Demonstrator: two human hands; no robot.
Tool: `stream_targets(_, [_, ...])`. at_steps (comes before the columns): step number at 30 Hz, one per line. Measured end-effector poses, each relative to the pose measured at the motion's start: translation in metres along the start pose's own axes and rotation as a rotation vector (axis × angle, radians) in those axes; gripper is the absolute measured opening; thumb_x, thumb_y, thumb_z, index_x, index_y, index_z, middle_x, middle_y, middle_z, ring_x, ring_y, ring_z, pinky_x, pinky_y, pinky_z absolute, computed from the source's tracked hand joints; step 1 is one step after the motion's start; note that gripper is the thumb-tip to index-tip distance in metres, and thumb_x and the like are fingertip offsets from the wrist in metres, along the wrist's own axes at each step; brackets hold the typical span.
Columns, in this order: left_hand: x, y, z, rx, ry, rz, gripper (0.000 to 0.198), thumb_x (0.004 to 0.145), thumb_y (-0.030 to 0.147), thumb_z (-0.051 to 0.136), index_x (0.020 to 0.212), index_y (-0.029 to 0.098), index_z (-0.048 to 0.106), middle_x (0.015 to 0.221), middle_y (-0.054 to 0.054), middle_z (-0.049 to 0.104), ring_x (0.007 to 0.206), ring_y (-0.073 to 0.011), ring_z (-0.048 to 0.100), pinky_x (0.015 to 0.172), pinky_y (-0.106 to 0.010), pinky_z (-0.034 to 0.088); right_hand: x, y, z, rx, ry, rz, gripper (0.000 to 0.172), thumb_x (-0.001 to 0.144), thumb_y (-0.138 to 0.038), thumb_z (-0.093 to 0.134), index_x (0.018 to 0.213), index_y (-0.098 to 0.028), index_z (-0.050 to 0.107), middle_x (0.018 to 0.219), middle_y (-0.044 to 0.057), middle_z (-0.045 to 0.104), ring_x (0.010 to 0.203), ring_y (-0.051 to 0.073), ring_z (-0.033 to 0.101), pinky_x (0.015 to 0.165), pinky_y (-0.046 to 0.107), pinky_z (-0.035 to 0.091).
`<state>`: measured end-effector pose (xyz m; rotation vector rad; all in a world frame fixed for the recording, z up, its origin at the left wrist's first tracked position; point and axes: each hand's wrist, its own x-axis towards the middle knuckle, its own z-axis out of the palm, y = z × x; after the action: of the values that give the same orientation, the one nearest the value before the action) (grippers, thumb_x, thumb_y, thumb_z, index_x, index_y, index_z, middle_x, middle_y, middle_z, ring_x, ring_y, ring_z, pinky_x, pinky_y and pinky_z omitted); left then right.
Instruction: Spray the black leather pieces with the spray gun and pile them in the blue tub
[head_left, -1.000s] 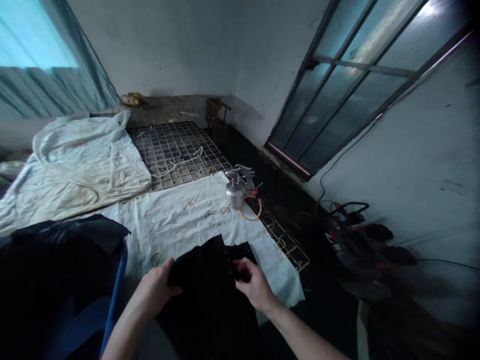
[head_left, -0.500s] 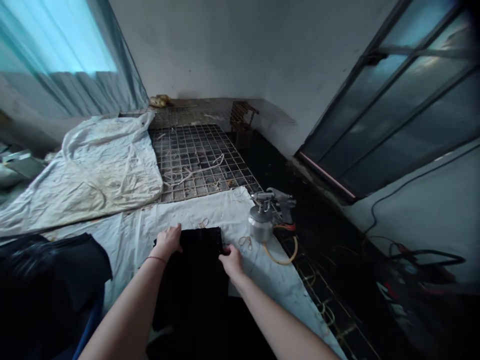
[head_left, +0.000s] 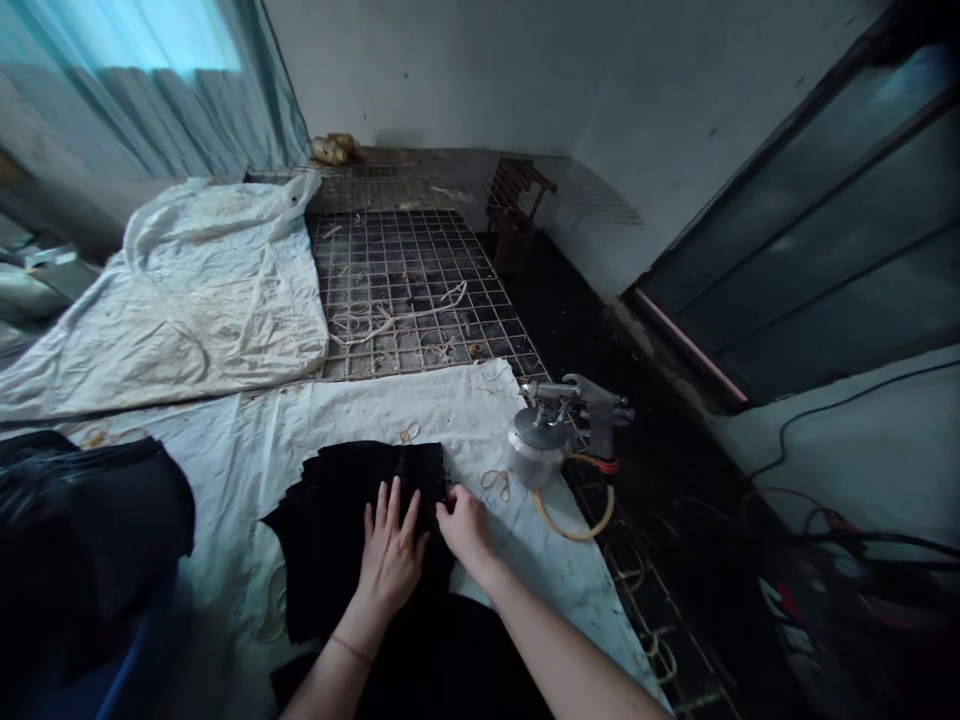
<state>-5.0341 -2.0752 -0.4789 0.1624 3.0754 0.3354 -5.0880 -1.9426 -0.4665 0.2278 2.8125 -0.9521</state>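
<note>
A fanned stack of black cloth pieces (head_left: 322, 520) lies on a white sheet (head_left: 247, 440) in front of me. My left hand (head_left: 392, 548) rests flat on top of the stack, its fingers spread. At the right edge of the cloth, my right hand (head_left: 466, 528) is closed, with thumb and fingers pinching the edge. A tan rubber band (head_left: 409, 432) sits just past the far edge of the stack. Another rubber band (head_left: 495, 484) is to the right of it. The layers under my left palm are hidden.
A metal spray gun with a cup (head_left: 536, 445) and a yellowish hose (head_left: 574, 530) stands at the right edge of the sheet. A dark cloth heap (head_left: 90, 520) is at left. Beyond are a wire grid (head_left: 420, 270) and a crumpled white cover (head_left: 225, 300).
My left hand has moved from the far left corner onto the middle of the cloth and spread flat. The stack's left side now shows fanned edges. My right hand stays at the right edge.
</note>
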Motion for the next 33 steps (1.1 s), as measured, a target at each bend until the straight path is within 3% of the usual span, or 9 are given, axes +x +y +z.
stream_targets(4, [-0.001, 0.001, -0.001, -0.013, -0.025, 0.002, 0.058, 0.088, 0.031, 0.047, 0.145, 0.026, 0.033, 0.157, -0.015, 0.016, 0.145, -0.0354, 0.008, 0.11, -0.06, 0.021, 0.008, -0.018, -0.006, -0.072, 0.071, -0.411, 0.039, 0.084, -0.016, 0.051, 0.123, -0.015, 0.057, 0.13, 0.016, 0.055, 0.12, 0.029, 0.05, 0.1, 0.042, 0.039])
stream_targets(8, [0.002, 0.0, -0.014, -0.017, -0.067, -0.014, 0.057, 0.085, 0.041, 0.052, 0.14, 0.029, 0.04, 0.157, -0.015, 0.016, 0.144, -0.039, 0.008, 0.107, -0.065, 0.02, 0.032, -0.022, 0.003, -0.11, -0.258, -0.746, 0.049, 0.092, -0.031, 0.047, 0.14, -0.024, 0.043, 0.149, 0.005, 0.039, 0.139, 0.027, 0.028, 0.113, 0.049, 0.022])
stream_targets(10, [0.012, -0.008, -0.028, -0.041, -0.122, -0.015, 0.048, 0.085, 0.045, 0.053, 0.13, 0.032, 0.05, 0.155, -0.012, 0.025, 0.141, -0.039, 0.018, 0.102, -0.063, 0.029, 0.041, -0.017, 0.009, -0.139, -0.314, -0.71, 0.048, 0.094, -0.032, 0.044, 0.141, -0.025, 0.042, 0.15, 0.003, 0.037, 0.14, 0.027, 0.026, 0.113, 0.05, 0.02])
stream_targets(14, [0.051, -0.037, -0.058, -0.074, -0.169, -0.089, 0.026, 0.091, 0.031, 0.043, 0.112, 0.025, 0.057, 0.132, -0.009, 0.052, 0.113, -0.0245, 0.051, 0.088, -0.04, 0.043, 0.049, -0.014, 0.011, -0.15, -0.309, -0.673, 0.056, 0.089, -0.016, 0.046, 0.143, -0.028, 0.038, 0.15, 0.002, 0.038, 0.137, 0.022, 0.031, 0.11, 0.043, 0.027])
stream_targets(17, [0.079, -0.058, -0.065, 0.042, -0.04, -0.082, 0.042, 0.08, 0.036, 0.062, 0.118, 0.022, 0.052, 0.134, -0.011, 0.046, 0.116, -0.0281, 0.046, 0.094, -0.041, 0.038, 0.057, -0.026, -0.001, -0.24, -0.221, -0.555, 0.078, 0.077, -0.021, 0.065, 0.146, -0.027, 0.03, 0.15, 0.008, 0.033, 0.13, 0.027, 0.037, 0.103, 0.042, 0.032])
stream_targets(20, [0.092, -0.072, -0.061, 0.13, -0.018, -0.08, 0.071, 0.066, 0.055, 0.072, 0.122, 0.018, 0.049, 0.124, -0.015, 0.051, 0.114, -0.0328, 0.043, 0.096, -0.046, 0.032, 0.072, -0.04, -0.014, -0.378, -0.206, -0.357, 0.091, 0.061, -0.041, 0.08, 0.14, -0.023, 0.039, 0.135, 0.013, 0.046, 0.119, 0.032, 0.042, 0.096, 0.046, 0.034])
stream_targets(26, [0.1, -0.082, -0.059, 0.199, -0.05, -0.076, 0.076, 0.054, 0.071, 0.072, 0.106, 0.017, 0.057, 0.11, -0.014, 0.053, 0.106, -0.0336, 0.045, 0.09, -0.043, 0.033, 0.089, -0.047, -0.017, -0.397, -0.317, -0.267, 0.061, 0.051, -0.049, 0.085, 0.1, -0.02, 0.064, 0.113, 0.011, 0.057, 0.111, 0.032, 0.047, 0.09, 0.041, 0.037])
stream_targets(29, [0.104, -0.081, -0.062, 0.188, -0.076, -0.015, 0.068, 0.056, 0.066, 0.074, 0.101, 0.017, 0.058, 0.107, -0.012, 0.055, 0.104, -0.0306, 0.048, 0.09, -0.041, 0.034, 0.08, -0.042, -0.013, -0.196, -0.344, -0.185, 0.054, 0.059, -0.032, 0.082, 0.106, -0.018, 0.06, 0.099, 0.007, 0.064, 0.097, 0.025, 0.058, 0.082, 0.033, 0.042])
stream_targets(33, [0.106, -0.079, -0.063, 0.114, -0.151, -0.078, 0.076, 0.063, 0.06, 0.072, 0.122, 0.02, 0.048, 0.111, -0.01, 0.054, 0.097, -0.0261, 0.054, 0.083, -0.038, 0.038, 0.057, -0.036, -0.008, 0.087, -0.249, -0.086, 0.062, 0.062, -0.023, 0.079, 0.118, -0.019, 0.053, 0.101, 0.005, 0.066, 0.095, 0.022, 0.062, 0.081, 0.03, 0.046])
